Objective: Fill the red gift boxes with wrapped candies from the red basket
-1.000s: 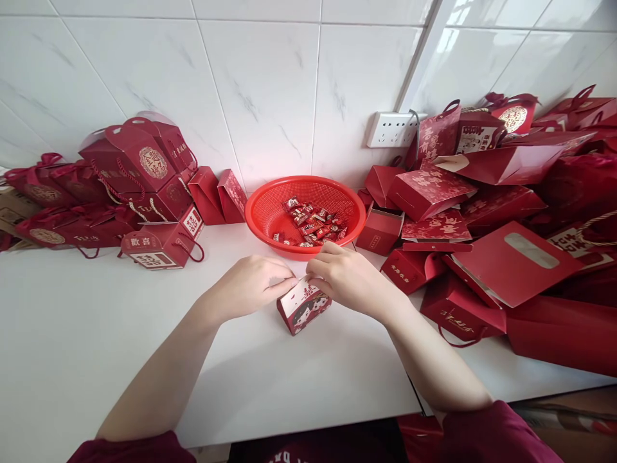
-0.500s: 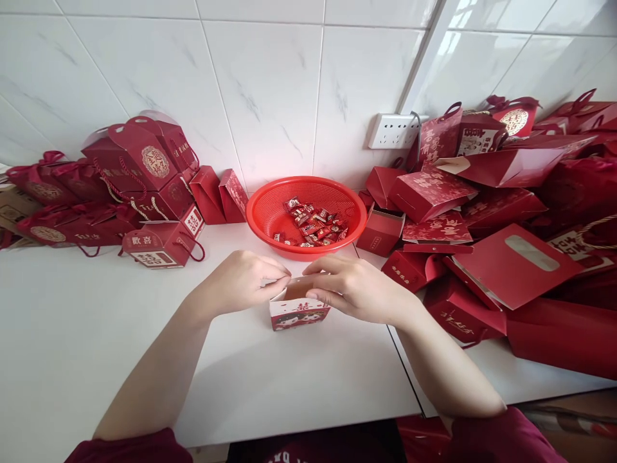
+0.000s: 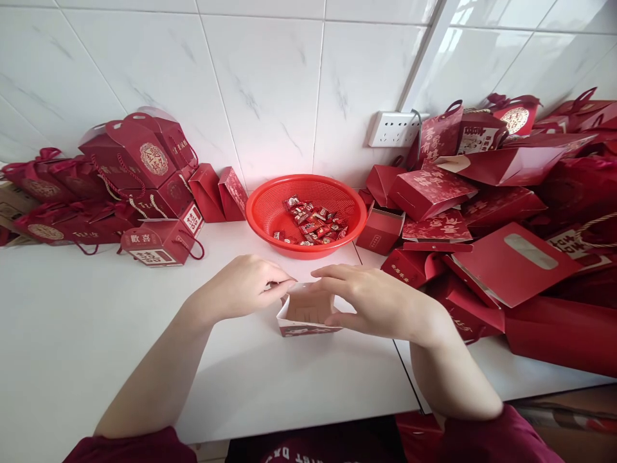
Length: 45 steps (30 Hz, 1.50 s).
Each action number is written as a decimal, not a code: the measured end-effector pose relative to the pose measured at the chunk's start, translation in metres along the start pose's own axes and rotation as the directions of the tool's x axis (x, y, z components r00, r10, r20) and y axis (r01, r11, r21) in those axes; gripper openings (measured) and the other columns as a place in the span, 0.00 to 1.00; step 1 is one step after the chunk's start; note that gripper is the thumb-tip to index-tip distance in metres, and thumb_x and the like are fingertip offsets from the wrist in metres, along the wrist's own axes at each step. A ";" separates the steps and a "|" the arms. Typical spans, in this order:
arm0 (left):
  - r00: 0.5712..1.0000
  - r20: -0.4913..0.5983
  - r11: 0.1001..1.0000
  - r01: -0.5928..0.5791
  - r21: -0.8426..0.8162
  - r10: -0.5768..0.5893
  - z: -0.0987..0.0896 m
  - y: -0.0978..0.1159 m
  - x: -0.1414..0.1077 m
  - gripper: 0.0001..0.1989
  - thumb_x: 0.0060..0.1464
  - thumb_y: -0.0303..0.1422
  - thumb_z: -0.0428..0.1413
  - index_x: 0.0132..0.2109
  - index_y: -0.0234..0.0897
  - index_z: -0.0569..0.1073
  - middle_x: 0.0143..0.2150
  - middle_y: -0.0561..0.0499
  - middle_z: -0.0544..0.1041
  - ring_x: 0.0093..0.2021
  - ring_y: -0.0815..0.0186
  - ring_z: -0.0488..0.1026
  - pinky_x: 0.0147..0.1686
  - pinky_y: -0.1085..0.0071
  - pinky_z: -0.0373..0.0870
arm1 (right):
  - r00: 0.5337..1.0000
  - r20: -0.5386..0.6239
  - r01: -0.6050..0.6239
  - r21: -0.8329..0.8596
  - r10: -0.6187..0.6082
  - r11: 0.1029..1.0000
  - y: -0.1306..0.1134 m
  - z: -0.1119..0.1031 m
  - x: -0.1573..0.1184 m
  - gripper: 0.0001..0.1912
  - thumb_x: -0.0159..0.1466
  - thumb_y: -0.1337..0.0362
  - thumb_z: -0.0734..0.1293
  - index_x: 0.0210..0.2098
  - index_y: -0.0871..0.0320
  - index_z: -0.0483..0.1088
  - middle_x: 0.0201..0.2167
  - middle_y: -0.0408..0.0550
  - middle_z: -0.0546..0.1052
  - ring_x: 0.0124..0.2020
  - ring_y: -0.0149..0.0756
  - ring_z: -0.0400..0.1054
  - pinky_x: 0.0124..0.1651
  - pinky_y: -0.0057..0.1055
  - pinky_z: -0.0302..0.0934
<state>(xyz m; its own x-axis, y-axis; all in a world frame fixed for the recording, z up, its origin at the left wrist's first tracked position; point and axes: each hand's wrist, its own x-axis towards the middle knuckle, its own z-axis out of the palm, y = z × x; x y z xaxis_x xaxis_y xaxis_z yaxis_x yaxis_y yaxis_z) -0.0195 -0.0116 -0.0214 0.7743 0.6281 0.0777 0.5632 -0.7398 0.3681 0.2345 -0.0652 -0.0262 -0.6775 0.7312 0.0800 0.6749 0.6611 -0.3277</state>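
A small red and white box (image 3: 308, 329) stands on the white table with its top open and its brown inside showing. My left hand (image 3: 245, 286) pinches the box's left rim between thumb and fingers. My right hand (image 3: 371, 299) is at the right side, fingers apart, its thumb at the box's right edge and its other fingers above the back rim. Just behind the box sits a red plastic basket (image 3: 260, 225) with several wrapped candies (image 3: 313, 225) in it.
Stacked red gift boxes (image 3: 135, 161) with cord handles stand at the left. On the right is a large heap of red boxes (image 3: 515, 263). A white power strip (image 3: 395, 128) is fixed to the tiled wall. The white table (image 3: 299, 392) has a dark seam on its right.
The box has tilted toward me and shifted slightly right, showing more of its inside. My right hand has moved right and down, its fingers more spread.
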 end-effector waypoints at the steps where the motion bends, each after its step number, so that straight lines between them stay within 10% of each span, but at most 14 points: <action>1: 1.000 -0.009 1.000 0.008 0.010 -0.008 0.000 0.001 -0.001 0.17 0.65 0.36 0.48 0.35 0.42 0.81 0.31 0.54 0.80 0.29 0.67 0.74 0.30 0.71 0.64 | 1.000 0.017 -0.004 0.001 0.004 1.000 -0.001 0.001 -0.001 0.28 0.64 0.59 0.71 0.62 0.53 0.66 0.63 0.55 0.69 0.59 0.52 0.68 0.57 0.47 0.65; 10: 0.989 -0.051 0.989 -0.144 -0.027 0.142 0.007 0.023 -0.001 0.28 0.60 0.31 0.58 0.66 0.47 0.63 0.64 0.51 0.70 0.62 0.59 0.68 0.61 0.62 0.64 | 0.998 0.053 0.046 -0.026 -0.045 0.999 -0.017 0.003 -0.002 0.30 0.65 0.58 0.71 0.62 0.64 0.65 0.58 0.62 0.71 0.57 0.54 0.68 0.57 0.51 0.65; 20: 0.998 0.015 0.979 0.063 -0.196 -0.061 0.014 0.000 0.013 0.12 0.60 0.26 0.47 0.47 0.41 0.71 0.51 0.50 0.76 0.36 0.66 0.73 0.36 0.69 0.69 | 0.996 -0.070 -0.051 0.161 0.063 0.986 0.025 0.002 0.013 0.22 0.64 0.54 0.71 0.56 0.49 0.71 0.61 0.53 0.69 0.53 0.46 0.70 0.50 0.42 0.69; 28: 0.995 0.074 0.940 0.086 -0.329 -0.066 0.023 -0.012 0.021 0.13 0.60 0.26 0.43 0.44 0.39 0.71 0.41 0.51 0.73 0.36 0.66 0.68 0.37 0.70 0.66 | 0.964 -0.244 -0.036 0.281 0.108 0.959 0.056 -0.011 0.040 0.09 0.68 0.60 0.65 0.44 0.56 0.75 0.44 0.48 0.79 0.46 0.37 0.73 0.48 0.34 0.66; 36: 0.995 0.073 0.942 0.091 -0.322 -0.071 0.022 -0.011 0.020 0.13 0.61 0.27 0.43 0.44 0.40 0.71 0.41 0.52 0.71 0.36 0.66 0.67 0.36 0.70 0.64 | 0.923 -0.024 -0.382 0.054 0.384 0.923 0.128 -0.011 0.111 0.12 0.68 0.64 0.63 0.50 0.58 0.73 0.47 0.54 0.80 0.46 0.42 0.74 0.44 0.31 0.65; 45: 0.985 0.107 0.928 0.166 -0.333 -0.138 0.017 -0.005 0.018 0.13 0.61 0.28 0.43 0.43 0.42 0.71 0.41 0.53 0.72 0.37 0.66 0.67 0.37 0.69 0.63 | 0.870 0.226 -0.426 -0.104 0.438 0.899 0.134 0.013 0.175 0.18 0.69 0.59 0.67 0.56 0.58 0.69 0.54 0.53 0.73 0.50 0.42 0.72 0.52 0.44 0.68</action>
<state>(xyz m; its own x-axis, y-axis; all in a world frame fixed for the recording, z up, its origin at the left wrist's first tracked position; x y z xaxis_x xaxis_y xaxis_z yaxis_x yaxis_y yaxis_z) -0.0037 -0.0006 -0.0381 0.7155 0.6948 -0.0734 0.5551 -0.5016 0.6635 0.2025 0.1492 -0.0686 -0.3598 0.8877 -0.2872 0.9254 0.3004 -0.2310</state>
